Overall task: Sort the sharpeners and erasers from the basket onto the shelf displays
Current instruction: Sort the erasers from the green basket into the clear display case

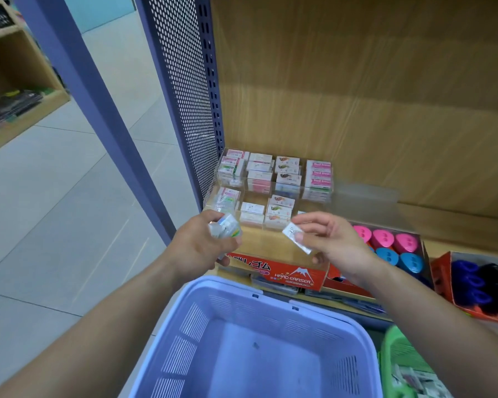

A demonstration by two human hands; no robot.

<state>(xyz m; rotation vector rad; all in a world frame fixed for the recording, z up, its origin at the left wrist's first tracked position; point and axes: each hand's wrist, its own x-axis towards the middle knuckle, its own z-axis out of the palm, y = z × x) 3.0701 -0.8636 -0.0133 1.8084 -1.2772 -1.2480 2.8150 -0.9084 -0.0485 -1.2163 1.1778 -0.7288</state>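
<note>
Right fingers [303, 236] pinch eraser [290, 232]; left fingers [210, 216] grip packets [226, 228]; both above basket [259, 286].

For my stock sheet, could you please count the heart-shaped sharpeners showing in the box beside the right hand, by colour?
Pink sharpeners: 3
Light blue sharpeners: 2
Total: 5 in view; the right hand may hide more.

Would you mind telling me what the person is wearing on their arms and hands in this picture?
No sleeves show: the left forearm and right forearm are bare to the frame's edge. The left hand and right hand wear no gloves, and no watch, bracelet or ring is visible.
</note>
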